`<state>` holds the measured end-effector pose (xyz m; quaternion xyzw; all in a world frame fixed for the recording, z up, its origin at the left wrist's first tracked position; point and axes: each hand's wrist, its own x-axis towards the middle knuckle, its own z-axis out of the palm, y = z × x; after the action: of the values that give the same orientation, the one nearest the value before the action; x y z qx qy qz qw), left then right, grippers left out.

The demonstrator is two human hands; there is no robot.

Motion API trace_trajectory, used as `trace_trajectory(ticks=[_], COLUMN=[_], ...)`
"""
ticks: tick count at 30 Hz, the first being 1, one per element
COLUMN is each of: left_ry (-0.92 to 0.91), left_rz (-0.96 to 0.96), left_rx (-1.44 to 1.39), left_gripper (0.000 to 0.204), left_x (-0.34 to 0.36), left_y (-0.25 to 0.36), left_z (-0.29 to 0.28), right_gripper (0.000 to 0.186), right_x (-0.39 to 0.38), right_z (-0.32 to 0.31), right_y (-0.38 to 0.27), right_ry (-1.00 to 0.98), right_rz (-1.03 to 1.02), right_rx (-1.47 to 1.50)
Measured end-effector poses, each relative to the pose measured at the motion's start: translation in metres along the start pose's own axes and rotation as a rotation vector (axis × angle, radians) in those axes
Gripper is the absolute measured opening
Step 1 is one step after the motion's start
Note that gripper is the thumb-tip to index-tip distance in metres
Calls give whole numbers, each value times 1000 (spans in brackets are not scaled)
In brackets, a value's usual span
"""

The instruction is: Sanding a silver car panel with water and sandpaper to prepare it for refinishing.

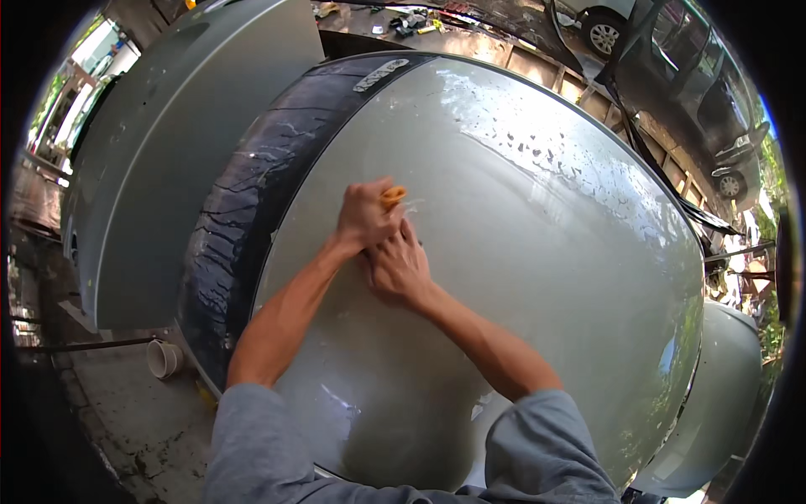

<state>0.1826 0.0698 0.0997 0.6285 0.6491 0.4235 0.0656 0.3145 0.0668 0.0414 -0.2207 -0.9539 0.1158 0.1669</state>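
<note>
Above the middle of a grey car roof [520, 328], toward the side by the dark glass [252, 181], two bare hands meet. The left hand [363, 217] is clenched round an orange rag [393, 197], a bright fold of which pokes out past the thumb side. So tight a grip probably keeps something soft and bunched from slipping on a slick surface, though its hidden part may be another shape. The right hand [398, 262] sits just below and touches or overlaps the left; its fingers point up toward the rag, but whether they grasp a part of it or merely press is hidden, so I cannot tell. Keeping the two so close likely lets one steady the other and puts both arms' force on one spot.

Both forearms reach well forward and converge, presumably because the roof is broad and its middle lies far from the body. Short grey sleeves [260, 437] end above the elbows, leaving the forearms bare over the wet panel. Drops [537, 151] bead on the far part of the roof, and streaks run down the glass. A pale tub [164, 359] stands off the car on the left, beside the glass, perhaps put there to be near yet out of the arms' way.
</note>
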Motion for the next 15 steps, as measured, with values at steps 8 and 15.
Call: trace_trajectory(ticks=[8,15], left_ry=[165,104], left_rz=[-510,-712], left_rx=[209,134], left_gripper=[62,68], left_x=[-200,-219], left_y=[-203,-216], left_z=[-135,-152], right_gripper=[54,56], right_x=[137,147], right_z=[-1,-4], right_y=[101,87], right_ry=[40,-269], right_rz=[284,154], right_rx=[-186,-158])
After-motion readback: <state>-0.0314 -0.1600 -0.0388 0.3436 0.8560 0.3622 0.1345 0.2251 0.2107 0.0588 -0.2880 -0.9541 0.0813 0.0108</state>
